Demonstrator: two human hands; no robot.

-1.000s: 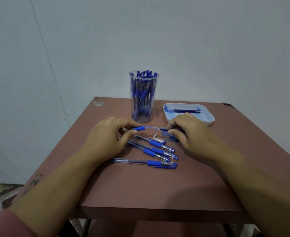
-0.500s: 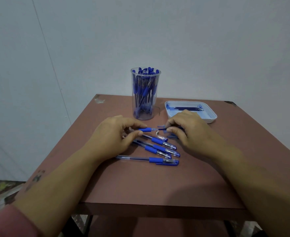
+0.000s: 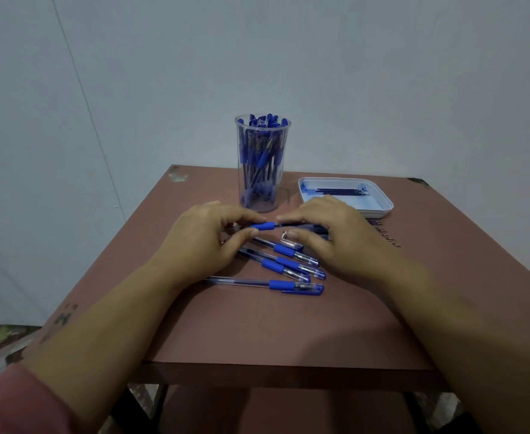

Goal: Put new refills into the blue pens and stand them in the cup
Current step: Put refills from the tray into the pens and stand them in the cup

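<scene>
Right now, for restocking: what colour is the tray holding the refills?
The tray is white, best in head view.

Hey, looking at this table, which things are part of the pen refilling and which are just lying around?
In the job: held pen, gripped by left hand and right hand; loose pens; cup; refills in tray.

Lying about: only the table and dark marks on it.

There was one view only, from a camera on the person's head. It looked forward and down at a brown table (image 3: 257,333) from close by. The arms (image 3: 116,324) showed in the bottom corners. The left hand (image 3: 204,242) and right hand (image 3: 332,239) both held a pen (image 3: 263,226) mid-frame. A pale wall (image 3: 351,73) filled the top half.
</scene>
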